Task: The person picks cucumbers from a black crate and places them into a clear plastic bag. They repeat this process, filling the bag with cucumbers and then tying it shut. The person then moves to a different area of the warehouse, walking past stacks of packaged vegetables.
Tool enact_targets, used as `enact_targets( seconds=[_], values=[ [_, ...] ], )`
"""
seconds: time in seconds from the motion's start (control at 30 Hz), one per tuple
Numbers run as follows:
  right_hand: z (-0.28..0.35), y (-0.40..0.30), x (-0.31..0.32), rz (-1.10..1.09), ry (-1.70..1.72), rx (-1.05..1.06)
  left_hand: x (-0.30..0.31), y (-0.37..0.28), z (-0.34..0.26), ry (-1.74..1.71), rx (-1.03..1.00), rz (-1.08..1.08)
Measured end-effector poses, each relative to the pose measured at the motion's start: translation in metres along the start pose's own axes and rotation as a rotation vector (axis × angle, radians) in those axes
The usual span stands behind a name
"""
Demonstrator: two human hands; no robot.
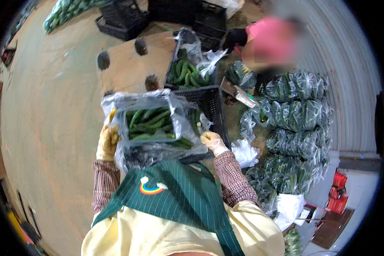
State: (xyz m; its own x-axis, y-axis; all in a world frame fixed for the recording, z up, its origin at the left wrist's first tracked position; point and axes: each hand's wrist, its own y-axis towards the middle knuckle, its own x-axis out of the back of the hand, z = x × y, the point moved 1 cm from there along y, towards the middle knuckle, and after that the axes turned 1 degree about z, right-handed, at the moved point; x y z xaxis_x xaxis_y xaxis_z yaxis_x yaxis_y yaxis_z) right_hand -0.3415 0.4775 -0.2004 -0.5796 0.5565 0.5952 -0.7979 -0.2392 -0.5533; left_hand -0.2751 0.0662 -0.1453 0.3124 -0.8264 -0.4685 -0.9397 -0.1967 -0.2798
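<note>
A clear plastic liner point(176, 110) covers the rim of a black crate in front of me. Dark green cucumbers point(150, 120) lie inside its rectangular opening, with more under the film to the right. My left hand point(108, 139), in a yellowish glove, grips the liner at the crate's left side, one finger pointing up along the edge. On the right, my right hand point(212, 141) is closed on the liner's edge, near several cucumbers point(196, 121). Its fingertips are partly hidden. A black plastic crate point(219, 112) shows just beyond that hand.
Beyond stands another crate of cucumbers point(187, 72) with loose plastic. A board with round holes point(124, 70) lies to its left. Bagged cucumbers point(296, 115) are stacked along the right wall. A person in pink point(272, 41) bends at the upper right. Black crates point(124, 19) stand at the back.
</note>
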Motion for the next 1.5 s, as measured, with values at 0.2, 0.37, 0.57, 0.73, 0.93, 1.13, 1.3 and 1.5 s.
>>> enact_targets(
  seconds=[0.2, 0.37, 0.57, 0.73, 0.93, 1.13, 1.3, 1.5],
  values=[
    [-0.160, 0.072, -0.046, -0.036, 0.364, -0.114, -0.006, 0.005, 0.002, 0.240, 0.012, -0.107],
    [-0.134, 0.137, -0.112, 0.160, -0.070, -0.350, -0.044, -0.004, -0.013, 0.297, 0.108, -0.315],
    [-0.144, 0.187, -0.147, 0.311, -0.142, -0.616, -0.027, -0.009, -0.003, 0.312, 0.107, -0.469],
    [-0.190, 0.191, -0.176, 0.004, -0.227, -0.787, -0.037, 0.003, 0.002, 0.305, 0.124, -0.486],
    [-0.192, 0.186, -0.137, 0.099, -0.455, -0.492, -0.046, 0.001, -0.002, 0.437, 0.102, -0.469],
    [-0.126, 0.129, -0.067, -0.054, 0.117, -0.392, -0.062, 0.009, -0.002, 0.358, 0.099, -0.339],
    [-0.094, 0.043, 0.005, -0.090, 0.990, -0.240, -0.055, 0.000, 0.000, 0.212, 0.105, -0.278],
    [-0.045, -0.041, 0.074, 0.012, 1.217, 0.113, -0.026, -0.013, -0.002, 0.076, 0.122, -0.333]
  ],
)
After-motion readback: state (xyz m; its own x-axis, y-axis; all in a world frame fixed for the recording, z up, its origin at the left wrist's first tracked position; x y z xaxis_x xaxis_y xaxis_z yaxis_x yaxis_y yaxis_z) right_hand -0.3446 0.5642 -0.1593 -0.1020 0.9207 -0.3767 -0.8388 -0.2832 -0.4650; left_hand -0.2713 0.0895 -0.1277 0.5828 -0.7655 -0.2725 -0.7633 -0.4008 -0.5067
